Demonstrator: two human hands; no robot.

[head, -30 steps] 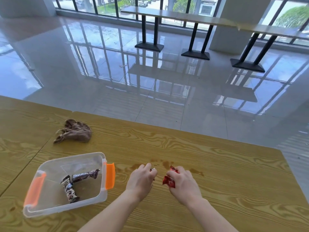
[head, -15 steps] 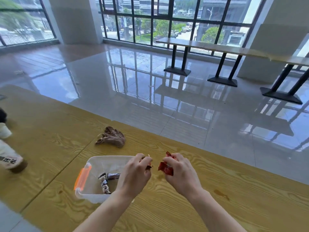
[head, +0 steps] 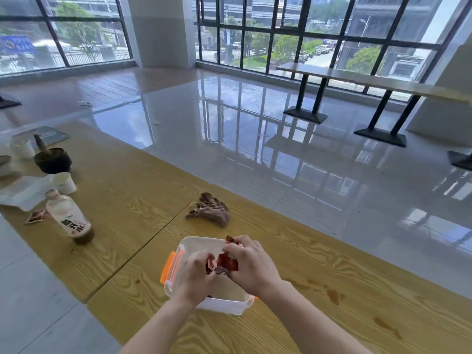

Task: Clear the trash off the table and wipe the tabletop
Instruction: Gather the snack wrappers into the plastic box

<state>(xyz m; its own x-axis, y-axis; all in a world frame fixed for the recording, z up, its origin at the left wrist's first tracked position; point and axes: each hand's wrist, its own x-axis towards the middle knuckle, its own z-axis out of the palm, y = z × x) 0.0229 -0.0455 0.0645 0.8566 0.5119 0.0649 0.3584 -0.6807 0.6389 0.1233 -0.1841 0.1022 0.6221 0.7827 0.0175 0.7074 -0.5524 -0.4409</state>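
Note:
Both my hands hover over a clear plastic bin [head: 195, 243] with orange handles on the wooden table [head: 332, 264]. My right hand [head: 251, 267] pinches a crumpled red wrapper [head: 228, 261] above the bin. My left hand [head: 198, 275] is closed on a small dark-red scrap beside that wrapper. My hands hide most of the bin's inside. A crumpled brown cloth [head: 209, 210] lies on the table just beyond the bin. Brown spill stains [head: 332, 295] mark the wood to the right of the bin.
On the adjoining table to the left stand a tilted drink bottle [head: 70, 219], a white cup [head: 63, 182], a dark bowl [head: 52, 159], a white bag [head: 20, 191] and a small red packet [head: 35, 216]. Glossy floor lies past the table's far edge.
Both hands have lifted off the tabletop with the scraps and moved left over the bin. The view has swung left and up, bringing the left table's items into sight.

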